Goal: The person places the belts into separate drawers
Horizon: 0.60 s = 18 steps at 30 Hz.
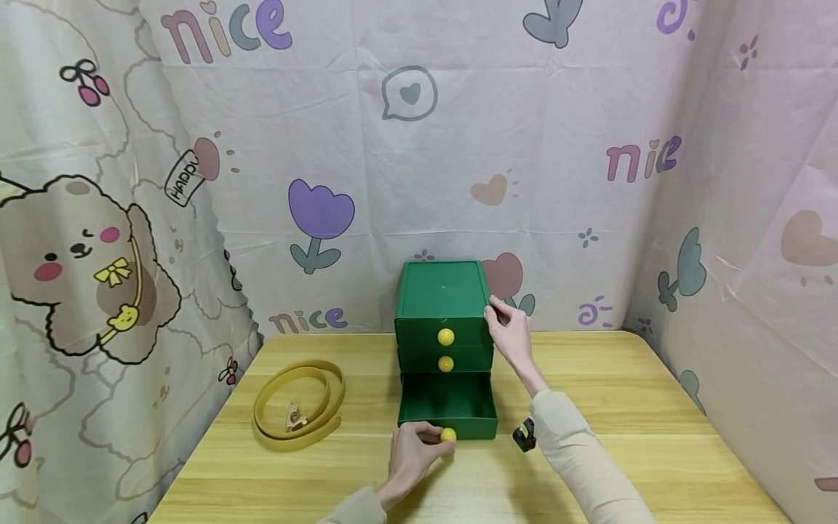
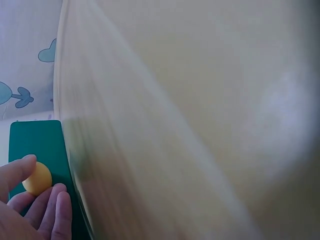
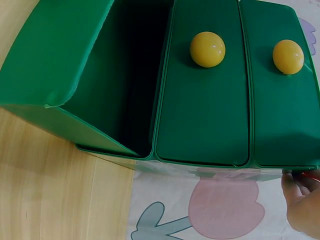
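A small green drawer cabinet [image 1: 445, 291] with round yellow knobs stands at the back of the table. Its bottom drawer [image 1: 481, 428] is pulled out, and the inside that shows looks bare and dark. My left hand [image 1: 414, 455] pinches that drawer's yellow knob [image 2: 38, 179] between thumb and fingers. My right hand [image 1: 513, 333] holds the cabinet's upper right edge with bent fingers, partly hidden behind the corner in the right wrist view. The middle knob [image 3: 207, 49] and top knob [image 3: 288, 57] sit on closed drawers.
A coiled yellow belt [image 1: 262, 415] with a gold-coloured buckle [image 1: 295, 418] lies left of the cabinet. A small black and yellow object [image 1: 524, 435] lies beside my right forearm. A printed cloth [image 1: 419, 182] hangs behind the wooden table [image 1: 589, 378]. My sleeve or another pale surface blurs most of the left wrist view.
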Available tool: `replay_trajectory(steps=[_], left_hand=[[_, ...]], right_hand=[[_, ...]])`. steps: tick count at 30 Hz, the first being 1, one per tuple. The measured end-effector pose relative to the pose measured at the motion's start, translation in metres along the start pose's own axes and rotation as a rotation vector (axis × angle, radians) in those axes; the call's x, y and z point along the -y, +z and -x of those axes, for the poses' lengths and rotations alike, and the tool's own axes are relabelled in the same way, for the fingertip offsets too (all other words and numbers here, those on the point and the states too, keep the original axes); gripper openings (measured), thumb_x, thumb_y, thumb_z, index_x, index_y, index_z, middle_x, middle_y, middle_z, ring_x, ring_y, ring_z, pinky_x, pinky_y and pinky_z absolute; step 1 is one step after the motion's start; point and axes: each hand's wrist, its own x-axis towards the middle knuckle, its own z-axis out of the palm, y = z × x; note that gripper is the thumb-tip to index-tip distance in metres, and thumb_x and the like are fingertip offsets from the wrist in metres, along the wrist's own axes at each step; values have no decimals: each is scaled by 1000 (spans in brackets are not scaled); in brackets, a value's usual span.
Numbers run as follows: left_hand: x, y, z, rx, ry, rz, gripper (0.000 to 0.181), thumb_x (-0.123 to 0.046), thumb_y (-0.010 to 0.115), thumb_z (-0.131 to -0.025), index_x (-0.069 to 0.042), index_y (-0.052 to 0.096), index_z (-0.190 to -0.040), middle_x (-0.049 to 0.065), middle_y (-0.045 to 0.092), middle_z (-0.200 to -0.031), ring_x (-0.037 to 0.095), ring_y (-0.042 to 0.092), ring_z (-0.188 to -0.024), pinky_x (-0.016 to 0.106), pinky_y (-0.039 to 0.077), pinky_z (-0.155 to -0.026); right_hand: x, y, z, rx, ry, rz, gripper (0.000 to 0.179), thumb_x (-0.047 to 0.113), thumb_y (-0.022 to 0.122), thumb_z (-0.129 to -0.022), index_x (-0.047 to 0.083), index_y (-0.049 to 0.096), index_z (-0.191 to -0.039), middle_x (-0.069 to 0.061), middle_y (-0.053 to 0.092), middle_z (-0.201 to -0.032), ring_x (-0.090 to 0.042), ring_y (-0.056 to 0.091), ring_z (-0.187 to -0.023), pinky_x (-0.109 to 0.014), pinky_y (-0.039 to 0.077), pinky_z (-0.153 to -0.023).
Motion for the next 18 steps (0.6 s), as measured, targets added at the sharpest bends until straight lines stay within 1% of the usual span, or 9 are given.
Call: replay_trajectory(steps=[5,18], left_hand=[[0,-1,2,8,0,7,22,-21,90,-72,-7,80,-86,7,78,-82,6,69,-70,19,56,-65],[1,-2,8,24,18,6,21,-22,90,-71,-8,79,-83,4,78,-80,3,68,-68,19,55,-63]], right_hand=[[-1,0,0,0,1,-2,38,13,62,-99,-1,63,-134,-19,62,-138,-29,60,-129,-38,50,-103],[0,-1,0,5,-3,-15,38,13,62,-99,-2,63,-134,-20,62,-138,-31,59,-130,-38,49,-104]])
